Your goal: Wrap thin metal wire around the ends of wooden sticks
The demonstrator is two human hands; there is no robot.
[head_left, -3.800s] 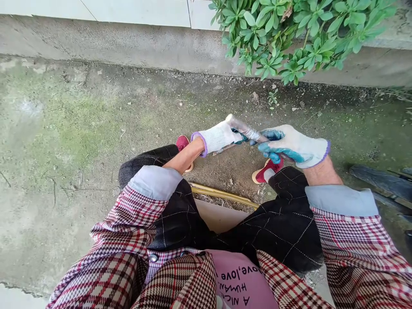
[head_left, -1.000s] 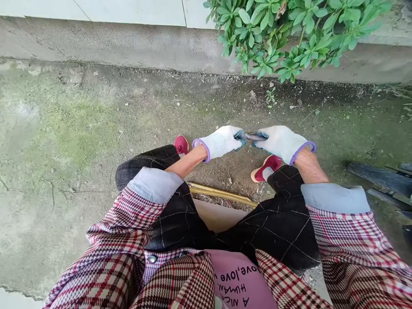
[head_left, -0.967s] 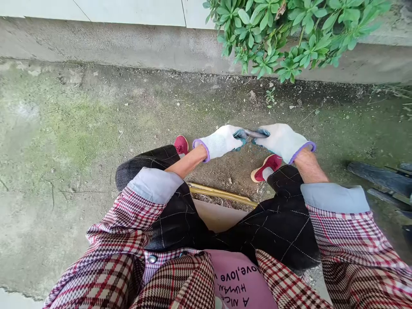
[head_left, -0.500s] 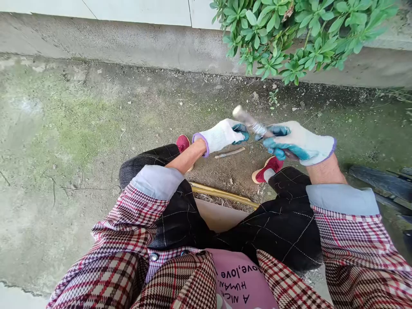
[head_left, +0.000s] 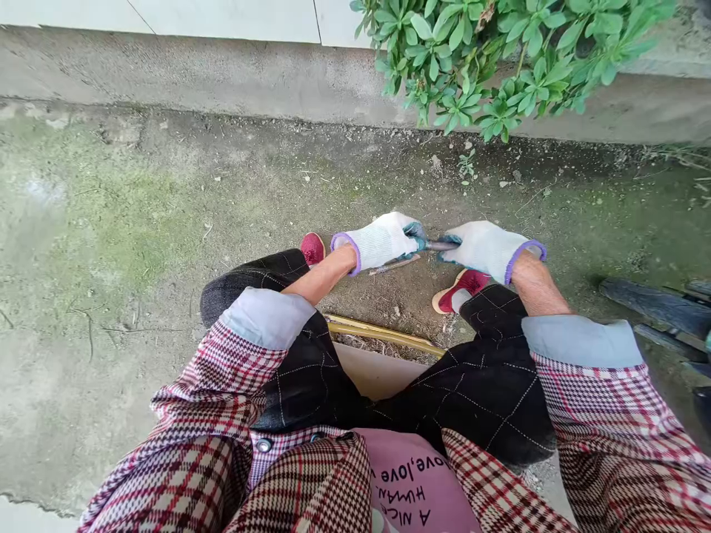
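A short wooden stick (head_left: 436, 246) spans the gap between my two gloved hands, roughly level above the ground. My left hand (head_left: 392, 238), in a white glove with dark teal fingers, is closed round its left end. My right hand (head_left: 484, 248), gloved alike, grips the right part with the back of the hand facing up. Most of the stick is covered by the gloves, and its wire winding cannot be made out now. Just below my left hand, a second thin stick (head_left: 393, 265) lies on the dirt.
Between my knees a pale board or box edge (head_left: 383, 370) shows, with yellowish strips (head_left: 383, 333) in front. A leafy bush (head_left: 511, 59) overhangs the low concrete wall (head_left: 222, 78) ahead. Dark objects (head_left: 661, 303) lie at the right.
My right hand has turned palm down and moved slightly left, bringing the stick from a raised tilt to level. My left hand has taken hold of its other end.
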